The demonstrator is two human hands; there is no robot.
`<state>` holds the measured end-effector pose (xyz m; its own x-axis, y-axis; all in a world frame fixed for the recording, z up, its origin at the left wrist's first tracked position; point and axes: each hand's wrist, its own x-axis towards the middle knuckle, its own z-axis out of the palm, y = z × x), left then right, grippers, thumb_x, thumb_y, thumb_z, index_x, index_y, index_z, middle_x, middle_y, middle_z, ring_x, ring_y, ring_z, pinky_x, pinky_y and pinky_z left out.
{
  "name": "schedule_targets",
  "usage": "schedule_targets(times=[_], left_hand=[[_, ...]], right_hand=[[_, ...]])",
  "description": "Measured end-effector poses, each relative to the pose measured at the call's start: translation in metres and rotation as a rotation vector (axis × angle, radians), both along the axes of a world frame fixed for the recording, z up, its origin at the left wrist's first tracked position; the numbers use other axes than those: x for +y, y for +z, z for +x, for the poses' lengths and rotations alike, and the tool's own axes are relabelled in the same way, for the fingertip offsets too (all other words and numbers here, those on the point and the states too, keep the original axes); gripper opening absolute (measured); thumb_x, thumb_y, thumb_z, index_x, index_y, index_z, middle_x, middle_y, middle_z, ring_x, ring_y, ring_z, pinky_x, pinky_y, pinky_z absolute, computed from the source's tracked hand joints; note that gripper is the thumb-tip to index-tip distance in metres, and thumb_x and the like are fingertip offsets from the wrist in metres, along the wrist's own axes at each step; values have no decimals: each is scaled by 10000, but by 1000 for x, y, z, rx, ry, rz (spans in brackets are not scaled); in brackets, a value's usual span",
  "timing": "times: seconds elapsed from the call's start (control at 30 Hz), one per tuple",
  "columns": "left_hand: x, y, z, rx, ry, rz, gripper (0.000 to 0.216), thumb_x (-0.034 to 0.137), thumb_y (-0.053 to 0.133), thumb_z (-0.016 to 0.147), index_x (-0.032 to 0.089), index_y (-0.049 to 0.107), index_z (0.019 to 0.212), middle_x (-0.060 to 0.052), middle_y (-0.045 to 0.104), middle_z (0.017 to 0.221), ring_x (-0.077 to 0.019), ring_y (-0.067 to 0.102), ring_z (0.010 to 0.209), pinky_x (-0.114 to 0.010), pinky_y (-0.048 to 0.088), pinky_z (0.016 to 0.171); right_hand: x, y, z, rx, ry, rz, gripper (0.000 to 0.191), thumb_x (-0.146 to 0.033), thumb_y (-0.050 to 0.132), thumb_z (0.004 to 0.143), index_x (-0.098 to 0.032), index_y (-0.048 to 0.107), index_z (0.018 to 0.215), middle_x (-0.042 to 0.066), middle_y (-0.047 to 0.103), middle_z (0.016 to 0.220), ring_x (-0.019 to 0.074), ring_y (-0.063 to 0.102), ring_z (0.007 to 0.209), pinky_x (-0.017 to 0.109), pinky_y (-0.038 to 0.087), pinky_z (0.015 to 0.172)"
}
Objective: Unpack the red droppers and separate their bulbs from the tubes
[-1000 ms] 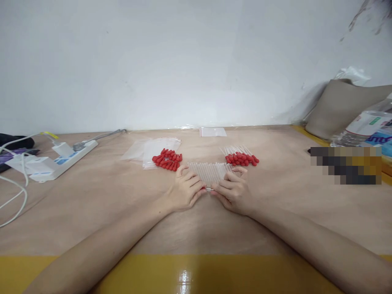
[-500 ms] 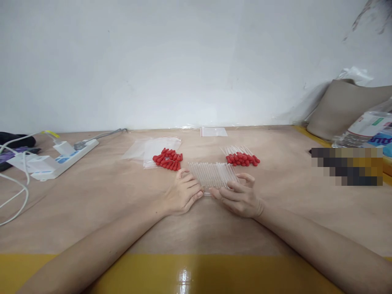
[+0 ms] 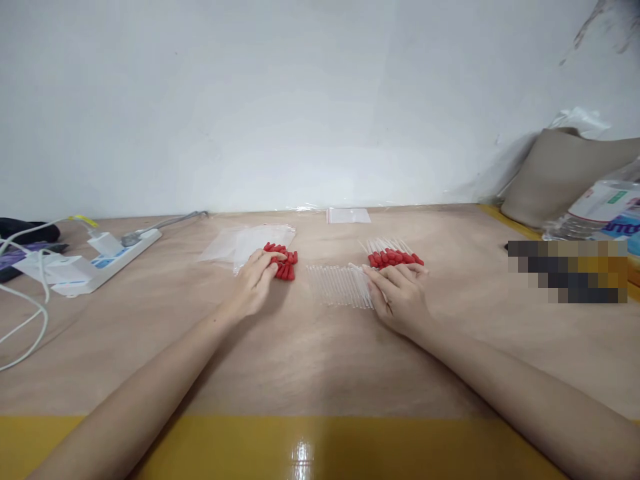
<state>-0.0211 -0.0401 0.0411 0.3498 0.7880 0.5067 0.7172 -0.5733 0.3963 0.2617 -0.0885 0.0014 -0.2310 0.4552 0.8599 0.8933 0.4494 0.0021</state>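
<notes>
Head view, only one: row of clear slim tubes (image 3: 341, 287) lay flat on the brown-covered surface (image 3: 320, 367), midway between the two piles, long axes running away from the wearer, far ends canted slightly left. Right hand (image 3: 399, 293) was the nearer one, fingers at the row's right end; thumb and fingertips sat close together there, but couldn't tell if that grip had a tube pinched or was just resting. Left hand (image 3: 257, 279) was off the row, to its left, fingers curled over the pile of red bulbs (image 3: 286, 271); fingertips partly hidden, so couldn't tell whether that grip had one. Bulbs pointed mixed ways, front ones roughly at the wearer. Red-headed white sticks (image 3: 395, 256) lay just beyond the right hand, red ends toward the wearer, thin tips toward the wall. Containers: clear zip bag (image 3: 273, 235) lay flat behind the bulb pile, another film bag (image 3: 217, 247) beside it on the left, small zip bag (image 3: 349, 215) flat near the wall; contents couldn't be made out. Labelled clear bottle (image 3: 600, 205) at far right, fill unclear.
</notes>
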Motion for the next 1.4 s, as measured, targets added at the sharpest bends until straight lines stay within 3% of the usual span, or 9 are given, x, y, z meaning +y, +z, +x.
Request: schedule_targets(times=[0.13, 0.27, 0.5, 0.67, 0.97, 1.13, 1.4], left_hand=[[18, -7, -16, 72, 152, -9, 321, 245, 311, 858, 168, 564, 1039, -32, 448, 790, -180, 490, 803, -325, 407, 771], [25, -16, -21, 111, 199, 4, 290, 247, 412, 817, 169, 497, 1083, -26, 498, 812, -175, 512, 777, -311, 425, 721], [28, -23, -18, 85, 158, 79, 96, 270, 530, 778, 179, 549, 805, -13, 564, 791, -133, 519, 682, -250, 429, 631], [32, -28, -18, 58, 167, 124, 148, 308, 563, 770, 184, 606, 839, -15, 568, 779, -126, 531, 653, -248, 444, 624], [31, -34, -17, 56, 139, 178, 224, 353, 514, 804, 188, 625, 908, -29, 592, 841, -133, 569, 703, -256, 476, 667], [24, -32, -15, 55, 103, 272, 207, 323, 482, 825, 191, 615, 914, -40, 583, 865, -154, 566, 813, -280, 467, 763], [19, -27, -1, 112, 66, 278, 171, 305, 493, 810, 205, 620, 866, -48, 587, 897, -180, 541, 861, -343, 428, 829]], right_hand=[[7, -2, -1, 82, -51, -86, 166, -181, 480, 776, -174, 616, 871, 2, 622, 655, 132, 525, 657, 341, 261, 777], [12, -6, 2, 120, -56, -86, 110, -191, 493, 767, -176, 599, 748, -8, 620, 616, 126, 520, 628, 339, 246, 780], [16, -10, 2, 75, -38, -81, 122, -201, 502, 777, -194, 605, 711, -13, 626, 623, 127, 512, 646, 343, 226, 789], [15, -11, 0, 22, -34, -97, 140, -210, 498, 786, -197, 613, 708, -20, 636, 634, 120, 502, 646, 352, 220, 810], [9, -10, 1, -65, 21, -193, 205, -381, 529, 783, -216, 645, 822, 18, 652, 784, 156, 502, 752, 379, 212, 848], [5, -10, 5, -95, 26, -221, 215, -396, 535, 779, -227, 655, 836, 16, 643, 790, 155, 499, 754, 392, 211, 849], [5, -11, 6, -105, 46, -226, 212, -400, 549, 771, -235, 656, 851, 6, 633, 776, 150, 493, 751, 391, 210, 854]])
